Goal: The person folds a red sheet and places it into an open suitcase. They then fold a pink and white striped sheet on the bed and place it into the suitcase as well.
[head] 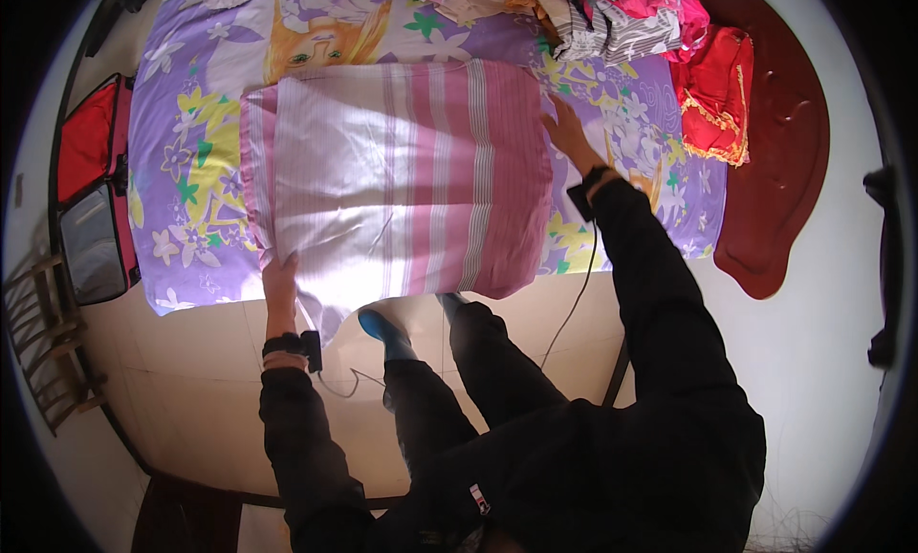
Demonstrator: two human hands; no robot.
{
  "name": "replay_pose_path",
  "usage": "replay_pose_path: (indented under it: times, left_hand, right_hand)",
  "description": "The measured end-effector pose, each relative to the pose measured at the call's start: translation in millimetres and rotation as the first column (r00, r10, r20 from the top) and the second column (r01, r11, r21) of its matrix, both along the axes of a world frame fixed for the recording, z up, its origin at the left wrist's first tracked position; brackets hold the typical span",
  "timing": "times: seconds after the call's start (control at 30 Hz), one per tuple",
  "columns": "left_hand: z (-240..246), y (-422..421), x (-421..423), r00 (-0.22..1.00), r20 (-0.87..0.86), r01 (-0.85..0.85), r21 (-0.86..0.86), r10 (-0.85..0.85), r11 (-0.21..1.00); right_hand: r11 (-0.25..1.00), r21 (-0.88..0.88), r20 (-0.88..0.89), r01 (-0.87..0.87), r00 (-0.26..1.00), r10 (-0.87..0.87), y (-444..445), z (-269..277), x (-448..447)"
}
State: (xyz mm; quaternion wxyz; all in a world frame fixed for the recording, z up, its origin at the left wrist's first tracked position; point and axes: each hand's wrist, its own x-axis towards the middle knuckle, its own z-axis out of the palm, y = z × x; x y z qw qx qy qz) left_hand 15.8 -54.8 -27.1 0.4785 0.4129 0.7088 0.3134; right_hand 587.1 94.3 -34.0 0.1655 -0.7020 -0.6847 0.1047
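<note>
A pink and white striped cloth, folded into a broad rectangle, lies on a bed with a purple floral sheet. My left hand grips its near left edge, the thumb on top and the other fingers partly hidden. One near corner of the cloth hangs over the bed's edge beside that hand. My right hand is at the far right edge of the cloth, fingers apart; whether the fingertips touch the fabric is hard to tell. Both wrists carry small black devices with cables.
Folded clothes are heaped at the far right, beside a red cloth with yellow trim. A dark red headboard bounds the bed's right. An open suitcase stands on the left, near a wooden rack. Cables hang towards the tiled floor.
</note>
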Motion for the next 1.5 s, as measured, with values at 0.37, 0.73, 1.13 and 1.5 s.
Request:
replay_pose_path:
  times: [0.37, 0.73, 1.13, 1.5]
  left_hand:
    - [-7.8, -28.2, -2.6, 0.952, 0.082, -0.267, -0.244, 0.294, 0.932]
    - [-9.7, -25.1, -2.2, 0.954, 0.129, -0.244, -0.203, 0.273, 0.948]
    - [-46.5, -116.3, -11.4, 0.984, 0.174, 0.124, -0.484, -0.044, 0.866]
    - [-127.6, -211.3, 231.9, 0.122, 0.911, -0.618, -0.241, 0.394, 0.748]
  right_hand:
    - [0.833, -0.231, -0.006, -0.502, 0.857, 0.515, 133.0, 13.8, -82.0]
    - [0.783, -0.296, -0.257, -0.548, 0.835, 0.487, 135.8, 15.1, -99.0]
    - [0.501, -0.680, -0.596, -0.535, 0.802, 0.047, 136.5, 151.8, -13.8]
    - [0.606, -0.789, -0.122, -0.103, 0.992, 0.010, 90.1, 181.0, 19.7]
